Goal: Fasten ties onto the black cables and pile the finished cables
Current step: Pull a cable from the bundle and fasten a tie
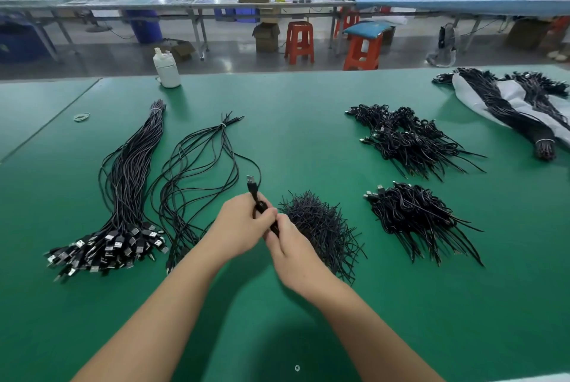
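Black cable [253,193] — glossy, folded | left hand [243,221] grips it | right hand [288,241] pinches it

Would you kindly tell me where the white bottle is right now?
In the head view, the white bottle stands at the green table's far left edge, beyond the tied cable bundle.
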Tool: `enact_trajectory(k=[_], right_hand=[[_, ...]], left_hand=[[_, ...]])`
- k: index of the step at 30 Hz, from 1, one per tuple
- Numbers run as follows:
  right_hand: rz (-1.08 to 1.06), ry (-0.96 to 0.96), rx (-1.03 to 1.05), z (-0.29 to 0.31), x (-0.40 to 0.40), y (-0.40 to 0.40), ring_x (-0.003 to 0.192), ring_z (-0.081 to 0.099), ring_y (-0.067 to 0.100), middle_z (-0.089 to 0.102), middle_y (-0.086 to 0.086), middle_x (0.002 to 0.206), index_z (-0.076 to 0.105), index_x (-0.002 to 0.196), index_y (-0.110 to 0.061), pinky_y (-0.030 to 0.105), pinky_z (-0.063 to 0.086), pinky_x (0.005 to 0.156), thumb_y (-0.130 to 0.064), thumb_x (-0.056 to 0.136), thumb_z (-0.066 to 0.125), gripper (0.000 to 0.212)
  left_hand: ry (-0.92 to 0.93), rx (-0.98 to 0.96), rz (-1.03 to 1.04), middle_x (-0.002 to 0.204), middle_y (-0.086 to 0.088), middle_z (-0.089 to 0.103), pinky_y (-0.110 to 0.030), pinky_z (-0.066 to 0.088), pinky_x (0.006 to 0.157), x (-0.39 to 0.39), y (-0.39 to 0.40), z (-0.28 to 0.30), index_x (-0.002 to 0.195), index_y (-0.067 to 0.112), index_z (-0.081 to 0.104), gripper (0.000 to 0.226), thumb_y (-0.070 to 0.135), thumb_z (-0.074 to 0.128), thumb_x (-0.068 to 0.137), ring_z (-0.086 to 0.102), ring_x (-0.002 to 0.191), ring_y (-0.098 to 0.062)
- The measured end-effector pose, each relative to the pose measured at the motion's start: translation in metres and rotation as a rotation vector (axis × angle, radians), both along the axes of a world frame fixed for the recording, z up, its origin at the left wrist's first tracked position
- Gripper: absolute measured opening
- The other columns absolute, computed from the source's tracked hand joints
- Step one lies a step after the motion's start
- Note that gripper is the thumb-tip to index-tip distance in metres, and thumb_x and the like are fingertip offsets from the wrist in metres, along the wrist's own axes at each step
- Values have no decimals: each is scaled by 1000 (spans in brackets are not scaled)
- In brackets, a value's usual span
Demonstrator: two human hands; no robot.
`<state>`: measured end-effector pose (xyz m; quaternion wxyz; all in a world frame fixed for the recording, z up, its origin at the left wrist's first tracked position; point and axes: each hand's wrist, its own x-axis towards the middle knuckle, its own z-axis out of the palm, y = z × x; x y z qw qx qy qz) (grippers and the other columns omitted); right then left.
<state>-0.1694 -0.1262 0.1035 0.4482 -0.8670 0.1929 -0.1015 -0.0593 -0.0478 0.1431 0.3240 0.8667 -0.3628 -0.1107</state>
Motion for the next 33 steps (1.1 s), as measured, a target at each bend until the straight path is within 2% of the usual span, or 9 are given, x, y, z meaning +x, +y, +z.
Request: enact_trajectory(k=[4, 9, 13, 17, 18, 21, 23, 27, 33], right_hand=[[-34, -4, -65, -9, -4, -9, 101, 61, 32, 64, 9, 116, 43, 126, -18, 48, 49, 87, -31, 105, 32, 27], [-79, -49, -26, -16, -13, -20, 98, 62, 30, 66, 8, 109, 48, 123, -19, 50, 49, 89, -33, 106, 30, 28], [-68, -19, -159, -22, -19, -35, 108, 60, 27, 63, 5, 120, 50, 129, -19, 46, 47, 93, -33, 106, 31, 33], [-172, 31, -187, -28, -24, -55, 85, 56, 28, 59, 5, 91, 49, 94, -16, 40, 45, 75, -30, 106, 32, 26], [-232, 28, -141, -29, -26, -62, 78, 53, 26, 56, 3, 83, 44, 86, -16, 38, 41, 69, -29, 107, 32, 27], [-392, 13, -14, -30, -34, -82, 69, 46, 14, 50, -1, 76, 39, 77, -19, 32, 31, 61, -27, 108, 32, 33], [-439, 23, 21, -32, -39, -92, 71, 45, 17, 48, 0, 76, 40, 78, -15, 35, 29, 62, -27, 108, 31, 33], [-440, 67, 94, -41, -45, -94, 68, 42, 18, 45, 2, 74, 41, 80, -12, 33, 32, 60, -28, 108, 30, 34], [-420, 97, 96, -50, -48, -92, 68, 40, 14, 44, 0, 75, 41, 80, -13, 30, 33, 62, -30, 108, 29, 35]], left_hand=[[-38, 70, -37, 78, 5, 62, -24, 37, 61, -3, -16, 1, 87, 19, 60, 7, 26, 60, 91, 59, 78, -17], [74, 37, -102, 73, 7, 56, -15, 31, 52, -2, -28, -4, 84, 21, 53, 11, 26, 61, 91, 48, 63, -4], [263, 1, -147, 62, 6, 51, -26, 33, 50, -4, -37, -16, 79, 19, 54, 18, 27, 63, 92, 41, 50, -8], [767, -249, -129, 63, -2, 57, -21, 30, 40, -14, -42, -32, 98, 12, 51, 19, 29, 59, 99, 35, 41, -11], [773, -239, -101, 67, -1, 60, -22, 33, 42, -16, -42, -38, 100, 13, 52, 20, 32, 57, 100, 38, 43, -11], [215, 97, -158, 80, 6, 65, -28, 49, 66, -24, -41, -67, 92, 22, 60, 16, 37, 57, 98, 56, 68, -12], [10, 240, -264, 88, 9, 63, -32, 52, 79, -35, -38, -84, 90, 26, 61, 14, 38, 57, 96, 59, 82, -14], [-171, 320, -308, 96, 9, 53, -33, 49, 76, -48, -42, -107, 96, 28, 55, 22, 49, 58, 92, 56, 85, -16], [-275, 332, -211, 102, 3, 49, -36, 51, 70, -44, -40, -120, 100, 22, 49, 18, 38, 55, 97, 58, 81, -21]])
